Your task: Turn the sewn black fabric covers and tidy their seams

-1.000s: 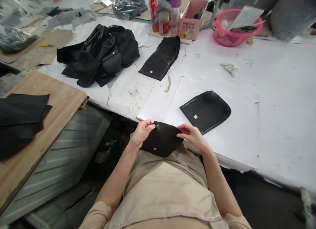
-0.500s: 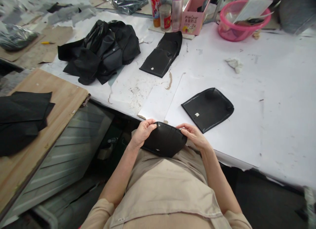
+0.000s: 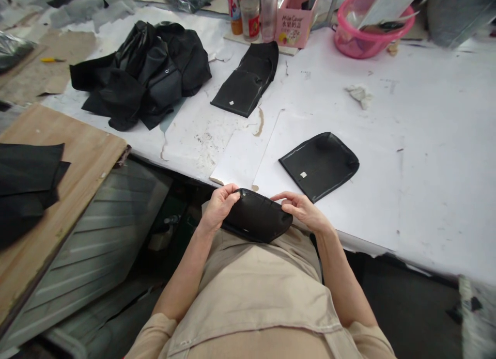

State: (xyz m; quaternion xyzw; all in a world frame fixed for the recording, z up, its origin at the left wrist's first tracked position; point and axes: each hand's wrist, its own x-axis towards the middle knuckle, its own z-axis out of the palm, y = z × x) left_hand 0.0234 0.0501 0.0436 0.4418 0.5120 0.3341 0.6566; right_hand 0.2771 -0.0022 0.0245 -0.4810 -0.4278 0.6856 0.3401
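Close to my apron, at the table's front edge, I hold a black leather-like piece (image 3: 258, 217) with a curved upper edge. My left hand (image 3: 222, 206) pinches its upper left corner, thumb on the near face. At the right end, my right hand (image 3: 300, 208) grips the edge between thumb and fingers. A similar black piece (image 3: 321, 165) with a small white mark lies flat on the table just beyond my right hand. Farther back rests another black piece (image 3: 246, 82), partly folded, also with a white mark.
A heap of black material (image 3: 147, 72) lies at the back left of the white table (image 3: 426, 168). Along the back stand a pink box (image 3: 296, 23), bottles and a pink basin (image 3: 360, 46). On the left, a wooden board (image 3: 89, 142) carries more black pieces (image 3: 27, 183).
The view has shifted slightly, so the table things appear a little farther left and higher. The held piece is tilted a bit more, hiding most of its white mark. Both hands keep their grip.
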